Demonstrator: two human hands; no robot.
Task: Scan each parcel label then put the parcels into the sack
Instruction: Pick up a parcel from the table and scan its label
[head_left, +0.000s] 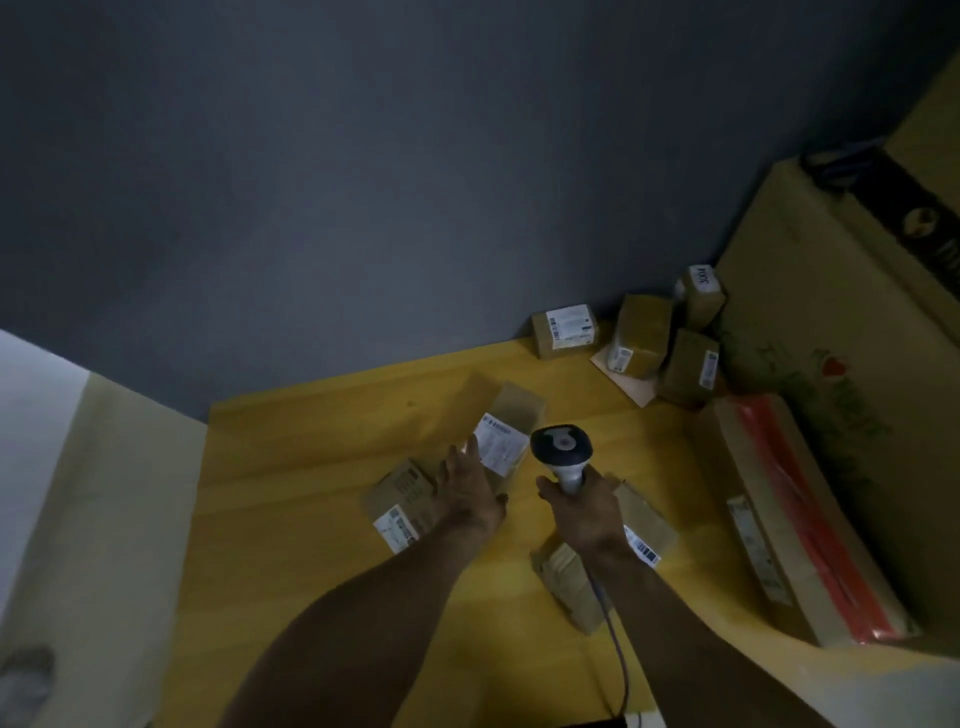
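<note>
eight small brown parcels, one long box, one scanner and two hands show over the yellow table (311, 467). furthest left of the scanner (561, 444), the first parcel (402, 506) lies partly under the left hand (467, 488) and has one white label. that hand's fingers are stretched straight and grasp nothing. its fingertips reach the edge of the second parcel (511, 436), just left of the scanner's head. this parcel's white label has a barcode strip and print too blurred to read. the right hand (582, 512) is wrapped round the scanner's pale handle, and one cable (615, 649) trails from it. the third parcel (571, 587) sits nearer than the scanner. the fourth parcel (647, 525), with a barcode label, is just right of that hand. beyond the scanner, against the grey wall, stand the fifth parcel (563, 330), sixth parcel (639, 335), seventh parcel (691, 369) and eighth parcel (701, 293), each with a white label. the eighth's dark letters cannot be made out. far right of the scanner lies the long box (800, 519), with orange-red tape and one white label. behind it stands a big carton (810, 291) with a red heart mark.
</note>
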